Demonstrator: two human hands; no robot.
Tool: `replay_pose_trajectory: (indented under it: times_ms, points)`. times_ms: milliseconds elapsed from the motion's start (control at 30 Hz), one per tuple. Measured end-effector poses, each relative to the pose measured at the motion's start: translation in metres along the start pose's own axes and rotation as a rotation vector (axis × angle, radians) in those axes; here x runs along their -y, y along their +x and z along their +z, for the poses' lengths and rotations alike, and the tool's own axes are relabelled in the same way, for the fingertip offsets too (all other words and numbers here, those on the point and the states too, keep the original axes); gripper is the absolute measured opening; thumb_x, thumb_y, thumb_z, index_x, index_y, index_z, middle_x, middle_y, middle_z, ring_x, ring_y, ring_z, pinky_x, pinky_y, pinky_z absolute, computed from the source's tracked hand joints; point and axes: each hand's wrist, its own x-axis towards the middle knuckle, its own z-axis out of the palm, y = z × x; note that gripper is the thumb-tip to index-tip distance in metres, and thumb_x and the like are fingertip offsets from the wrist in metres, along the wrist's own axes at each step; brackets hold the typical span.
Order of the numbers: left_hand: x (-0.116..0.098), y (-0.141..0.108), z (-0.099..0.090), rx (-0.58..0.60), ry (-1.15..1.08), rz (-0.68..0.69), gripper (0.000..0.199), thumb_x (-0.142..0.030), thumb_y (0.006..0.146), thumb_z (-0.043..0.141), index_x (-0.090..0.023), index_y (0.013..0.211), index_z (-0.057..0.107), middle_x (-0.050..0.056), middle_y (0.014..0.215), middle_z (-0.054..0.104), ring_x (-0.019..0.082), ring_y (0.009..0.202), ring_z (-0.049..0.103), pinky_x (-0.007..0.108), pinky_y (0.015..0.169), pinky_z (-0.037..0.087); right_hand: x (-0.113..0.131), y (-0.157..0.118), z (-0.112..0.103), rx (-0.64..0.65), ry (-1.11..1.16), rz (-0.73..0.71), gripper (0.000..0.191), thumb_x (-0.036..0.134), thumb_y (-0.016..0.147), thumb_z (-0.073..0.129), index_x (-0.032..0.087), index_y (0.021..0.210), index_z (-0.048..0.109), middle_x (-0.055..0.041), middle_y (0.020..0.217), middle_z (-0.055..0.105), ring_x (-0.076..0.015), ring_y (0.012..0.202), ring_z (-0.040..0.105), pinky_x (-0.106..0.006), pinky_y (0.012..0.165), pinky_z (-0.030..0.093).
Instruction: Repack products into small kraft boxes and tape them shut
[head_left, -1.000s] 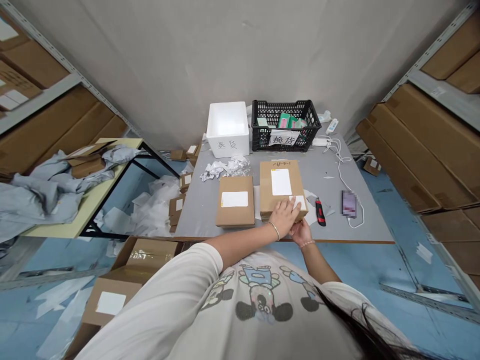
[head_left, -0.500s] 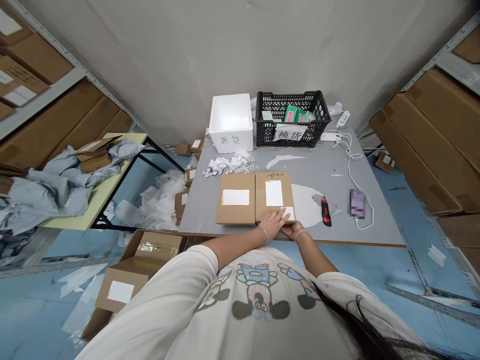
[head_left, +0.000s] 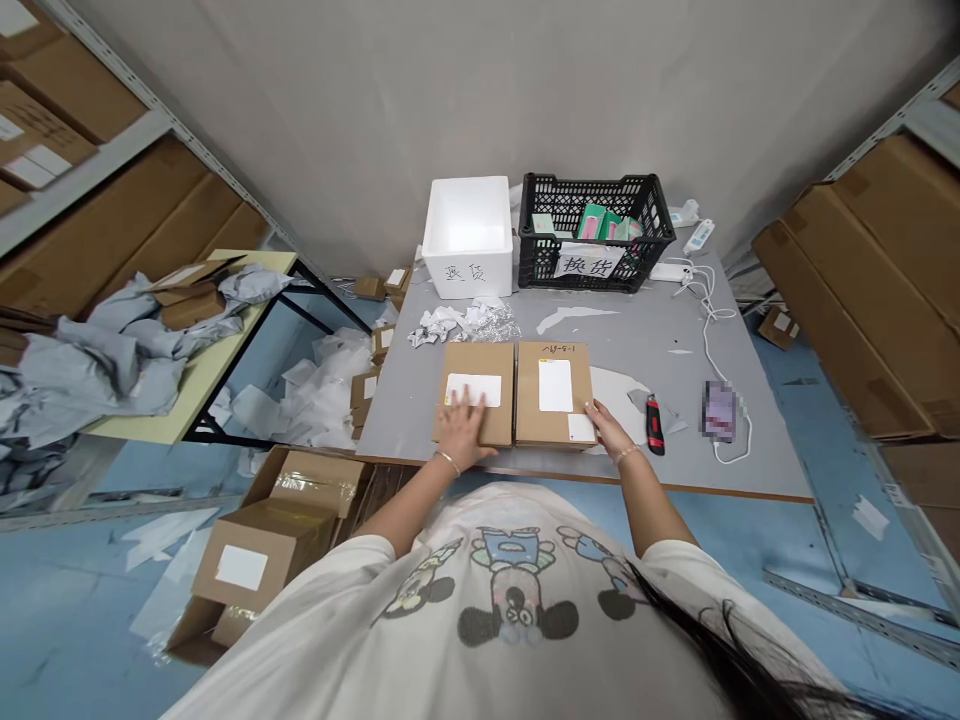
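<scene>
Two cardboard boxes lie side by side near the table's front edge, with a narrow gap between them. On the left cardboard box [head_left: 480,357], my left hand [head_left: 460,432] lies with fingers spread over its white label. The right cardboard box [head_left: 529,400] bears two white labels and handwriting along its far edge. At that box's right side, my right hand [head_left: 611,430] grips the edge near the corner, its underside fingers partly hidden. A red and black utility knife [head_left: 655,425] rests to the right of this hand.
Behind the boxes stand a white foam box [head_left: 469,272] and a black plastic crate [head_left: 536,262] holding small green packages. Crumpled plastic [head_left: 469,320] lies before the foam box. A phone [head_left: 718,410] with a white cable is at right. Open cartons [head_left: 259,550] sit on the floor at left.
My left hand has moved from the right box onto the left box and spread out. My right hand has shifted up along the right box's side. A gap between the boxes has widened.
</scene>
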Motion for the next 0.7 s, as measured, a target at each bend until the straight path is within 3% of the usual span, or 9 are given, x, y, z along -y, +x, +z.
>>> replay_pose_trajectory:
  times_ms: [100,167,300,400,567,700]
  points:
    - [0.036,-0.015,0.004,-0.080,-0.100,-0.309,0.136,-0.044,0.052,0.091,-0.017,0.157,0.007,0.027,0.161,-0.005,0.049,0.146,-0.001,0.071,0.111,0.011,0.007,0.000,0.014,0.099,0.059,-0.076,0.077,0.052,0.072,0.076,0.022,0.138,0.048,-0.0113,0.135,0.061,-0.0258,0.119,0.060,-0.040,0.102,0.048]
    - [0.051,-0.021,0.014,-0.114,-0.289,-0.378,0.140,-0.040,0.054,0.090,-0.015,0.156,-0.001,0.029,0.159,0.006,0.045,0.147,0.010,0.063,0.113,0.022,0.008,0.001,0.019,0.084,0.056,-0.086,0.079,0.047,0.067,0.081,0.021,0.135,0.050,-0.0116,0.131,0.063,-0.0265,0.116,0.062,-0.041,0.102,0.048]
    - [0.067,-0.020,0.032,-0.120,-0.640,-0.351,0.136,-0.028,0.053,0.089,-0.015,0.156,0.000,0.025,0.149,0.037,0.035,0.141,0.035,0.048,0.113,0.033,0.008,0.006,0.021,0.053,0.047,-0.058,0.075,0.044,0.065,0.083,0.020,0.130,0.052,-0.0121,0.128,0.065,-0.0268,0.114,0.064,-0.042,0.102,0.049]
    - [0.074,-0.011,0.033,-0.160,-0.663,-0.338,0.131,-0.022,0.047,0.091,-0.013,0.153,0.015,0.024,0.146,0.041,0.036,0.138,0.038,0.045,0.113,0.033,0.011,0.011,0.026,0.048,0.044,-0.070,0.072,0.042,0.067,0.082,0.020,0.129,0.052,-0.0113,0.125,0.067,-0.0260,0.113,0.065,-0.042,0.101,0.050]
    - [0.090,0.009,0.019,-0.185,-0.683,-0.265,0.113,-0.018,0.046,0.091,-0.016,0.143,0.033,0.017,0.132,0.056,0.032,0.125,0.051,0.044,0.104,0.043,0.021,0.018,0.046,0.038,0.017,-0.081,0.067,0.039,0.069,0.080,0.020,0.127,0.054,-0.0110,0.126,0.067,-0.0254,0.112,0.065,-0.041,0.101,0.050]
    - [0.097,0.019,0.015,-0.149,-0.658,-0.248,0.117,-0.021,0.047,0.090,-0.014,0.146,0.028,0.020,0.137,0.051,0.033,0.130,0.047,0.046,0.107,0.039,0.029,0.022,0.053,0.016,-0.009,-0.064,0.064,0.041,0.069,0.078,0.019,0.125,0.056,-0.0126,0.123,0.068,-0.0262,0.109,0.066,-0.041,0.096,0.053]
